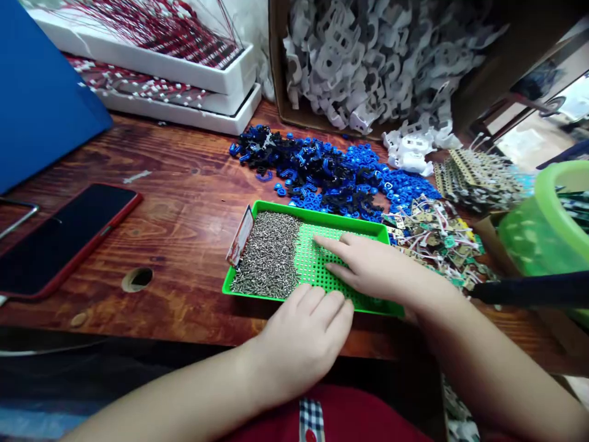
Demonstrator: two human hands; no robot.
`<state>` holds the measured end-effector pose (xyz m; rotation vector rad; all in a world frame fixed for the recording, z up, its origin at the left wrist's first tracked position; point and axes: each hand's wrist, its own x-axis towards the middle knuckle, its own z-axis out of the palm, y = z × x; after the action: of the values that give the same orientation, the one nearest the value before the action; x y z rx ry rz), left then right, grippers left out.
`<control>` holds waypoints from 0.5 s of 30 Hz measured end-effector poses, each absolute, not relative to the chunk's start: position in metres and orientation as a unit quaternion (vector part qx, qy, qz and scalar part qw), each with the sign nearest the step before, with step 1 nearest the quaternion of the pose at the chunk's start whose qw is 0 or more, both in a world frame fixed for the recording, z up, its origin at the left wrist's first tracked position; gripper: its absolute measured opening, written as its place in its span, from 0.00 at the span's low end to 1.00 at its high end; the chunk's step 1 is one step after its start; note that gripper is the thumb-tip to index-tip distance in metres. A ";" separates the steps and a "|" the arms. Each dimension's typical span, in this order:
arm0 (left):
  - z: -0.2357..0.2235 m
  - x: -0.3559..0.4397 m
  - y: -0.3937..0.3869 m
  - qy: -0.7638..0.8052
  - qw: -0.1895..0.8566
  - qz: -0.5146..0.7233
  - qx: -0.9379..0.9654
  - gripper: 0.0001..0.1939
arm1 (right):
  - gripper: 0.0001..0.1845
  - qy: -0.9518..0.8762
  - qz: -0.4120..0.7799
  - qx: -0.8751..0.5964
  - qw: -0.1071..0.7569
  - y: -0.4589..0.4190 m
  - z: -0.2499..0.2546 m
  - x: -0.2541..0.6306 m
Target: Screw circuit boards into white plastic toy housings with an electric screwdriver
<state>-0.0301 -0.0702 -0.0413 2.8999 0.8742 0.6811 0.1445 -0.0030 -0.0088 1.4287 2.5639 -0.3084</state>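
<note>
A shallow green tray [385, 233] rests on the wooden table with its long side toward me. Small silvery screws [269, 255] are heaped over its left half. The right half shows a light green perforated surface [309, 248] with rows of small holes. My left hand [310, 328] is closed over the tray's near rim, its fingers curled and their tips partly hidden. Above the perforated part, my right hand [372, 264] has its index finger and thumb stretched out and apart, with nothing visible between them. A small printed card [240, 236] leans at the tray's left end.
Blue and black plastic parts [322, 172] lie piled behind the tray. White plastic pieces fill a cardboard box [276, 67]. Small wired boards [442, 239] and a green bucket [519, 239] stand right. At left are a phone [64, 236], a table hole [137, 280] and foam trays [234, 77] of wires.
</note>
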 end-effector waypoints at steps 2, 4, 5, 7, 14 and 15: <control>-0.045 -0.045 -0.073 0.276 0.027 0.268 0.923 0.13 | 0.26 0.867 -0.100 0.479 0.094 -0.002 -0.010 0.143; -0.048 -0.065 -0.077 0.284 0.037 0.304 0.909 0.15 | 0.26 0.866 -0.102 0.481 0.090 -0.003 -0.012 0.143; -0.049 -0.076 -0.078 0.297 0.041 0.315 0.900 0.16 | 0.26 0.865 -0.103 0.484 0.088 -0.004 -0.012 0.144; -0.049 -0.097 -0.080 0.334 0.031 0.338 0.879 0.17 | 0.28 0.860 -0.100 0.494 0.084 -0.006 -0.014 0.145; -0.055 -0.141 -0.074 0.478 -0.065 0.363 0.797 0.27 | 0.24 0.873 -0.077 0.468 0.116 -0.008 -0.015 0.147; -0.057 -0.141 -0.074 0.504 -0.056 0.358 0.784 0.31 | 0.25 0.872 -0.075 0.470 0.113 -0.008 -0.015 0.147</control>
<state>-0.1410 -0.0737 -0.0572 2.5558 1.6406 1.1657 0.1473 -0.0084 -0.0154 1.3781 2.5599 -0.2203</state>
